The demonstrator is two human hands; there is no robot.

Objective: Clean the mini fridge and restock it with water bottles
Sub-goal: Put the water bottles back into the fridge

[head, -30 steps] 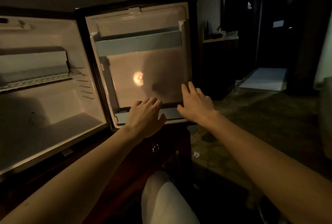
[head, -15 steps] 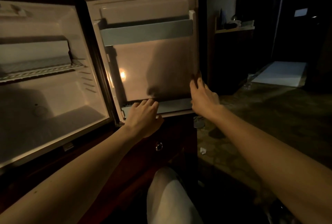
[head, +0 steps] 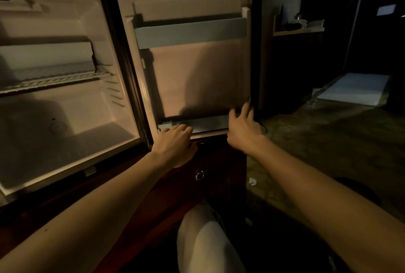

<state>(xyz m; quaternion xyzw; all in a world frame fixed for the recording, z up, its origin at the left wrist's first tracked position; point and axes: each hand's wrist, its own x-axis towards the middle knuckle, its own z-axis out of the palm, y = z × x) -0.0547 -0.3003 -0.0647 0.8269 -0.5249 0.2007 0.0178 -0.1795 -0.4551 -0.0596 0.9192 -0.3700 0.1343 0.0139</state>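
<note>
Touching one door (head: 197, 71), two hands (head: 175, 143)

Right hand (head: 243, 128) shifted rightward to door (head: 197, 71) lower corner; left hand (head: 175, 141) dropped onto lower door shelf (head: 208, 122); light spot vanished.

bare forearms without sleeves, left hand (head: 175, 145), right hand (head: 243, 128), pale trouser leg (head: 203, 244)

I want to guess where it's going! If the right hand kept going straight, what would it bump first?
Probably the inside of the open fridge door, near its lower right corner; the right hand points there, though depth is unclear.
</note>
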